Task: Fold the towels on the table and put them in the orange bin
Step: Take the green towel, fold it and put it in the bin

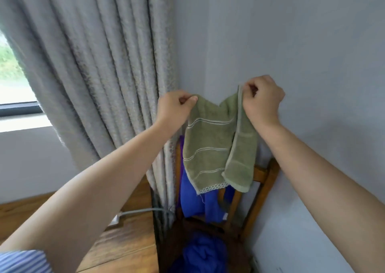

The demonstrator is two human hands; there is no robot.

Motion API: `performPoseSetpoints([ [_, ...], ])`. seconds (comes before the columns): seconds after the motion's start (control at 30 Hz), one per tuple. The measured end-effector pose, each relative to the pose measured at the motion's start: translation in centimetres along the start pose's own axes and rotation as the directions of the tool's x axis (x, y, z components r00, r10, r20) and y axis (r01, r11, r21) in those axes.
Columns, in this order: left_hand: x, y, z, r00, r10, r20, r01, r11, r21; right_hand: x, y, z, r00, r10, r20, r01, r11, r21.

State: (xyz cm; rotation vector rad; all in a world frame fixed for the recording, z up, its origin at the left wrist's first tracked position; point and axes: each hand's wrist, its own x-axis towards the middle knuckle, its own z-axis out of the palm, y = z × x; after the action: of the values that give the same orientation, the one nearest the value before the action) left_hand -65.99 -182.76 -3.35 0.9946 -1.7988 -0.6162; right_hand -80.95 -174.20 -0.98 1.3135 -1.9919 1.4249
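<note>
Hanging in the air between two raised hands, the green towel (216, 147) is up in front of the wall corner, above a wooden chair (262, 181) draped with blue cloth (200, 202), and clear of the desk (129, 237) at lower left. The left hand (175, 108) pinches one top corner between thumb and curled fingers; the right hand (262, 99) pinches the other, its side of the towel twisted so one edge turns forward. Each grip is narrow and tight on the cloth. The towel looks light, soft and limp: it sags between the hands and will not keep a shape unaided, so the top corners seem the best hold. No orange bin is in view.
</note>
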Motion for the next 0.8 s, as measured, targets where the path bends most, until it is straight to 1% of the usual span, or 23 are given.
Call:
performPoseSetpoints([
  [0.07, -0.9, 0.2, -4.4, 0.998, 0.005, -0.07, -0.007, 0.999, -0.034, -1.0, -4.0, -0.7, 0.998, -0.066, -0.008, 0.066, 0.997, 0.032],
  [0.17, -2.6, 0.4, -10.4, 0.985, -0.009, -0.173, -0.006, 0.996, -0.086, -2.6, -9.2, -1.7, 0.992, -0.126, -0.027, 0.127, 0.989, 0.077],
  [0.2, -4.0, 0.5, -14.1, 0.977, -0.007, -0.213, -0.012, 0.996, -0.089, -4.0, -12.2, -1.9, 0.987, -0.159, -0.032, 0.162, 0.98, 0.12],
  [0.27, -5.6, 0.8, -18.3, 0.965, -0.022, -0.262, -0.004, 0.995, -0.099, -5.4, -15.6, -2.4, 0.983, -0.177, -0.04, 0.181, 0.968, 0.175],
  [0.3, -6.7, 0.7, -21.5, 0.952, -0.014, -0.306, -0.012, 0.996, -0.084, -6.7, -18.1, -2.3, 0.981, -0.191, -0.043, 0.196, 0.957, 0.213],
  [0.4, -10.8, -0.4, -29.3, 0.942, -0.016, -0.335, 0.033, 0.998, 0.046, -11.2, -24.8, -1.5, 0.977, -0.21, 0.045, 0.19, 0.942, 0.276],
  [0.47, -13.9, -2.0, -33.9, 0.94, -0.034, -0.34, 0.086, 0.987, 0.138, -14.9, -28.5, -0.1, 0.967, -0.213, 0.142, 0.16, 0.936, 0.314],
  [0.57, -18.0, -4.8, -39.7, 0.917, -0.124, -0.379, 0.219, 0.951, 0.217, -20.2, -33.0, 2.1, 0.938, -0.198, 0.284, 0.088, 0.93, 0.358],
  [0.7, -22.3, -9.4, -45.1, 0.888, -0.245, -0.389, 0.357, 0.901, 0.248, -25.0, -35.7, 5.1, 0.883, -0.18, 0.435, 0.008, 0.93, 0.369],
  [0.8, -25.5, -13.5, -48.6, 0.847, -0.328, -0.419, 0.468, 0.833, 0.294, -28.5, -37.2, 8.0, 0.816, -0.17, 0.553, -0.053, 0.93, 0.364],
])
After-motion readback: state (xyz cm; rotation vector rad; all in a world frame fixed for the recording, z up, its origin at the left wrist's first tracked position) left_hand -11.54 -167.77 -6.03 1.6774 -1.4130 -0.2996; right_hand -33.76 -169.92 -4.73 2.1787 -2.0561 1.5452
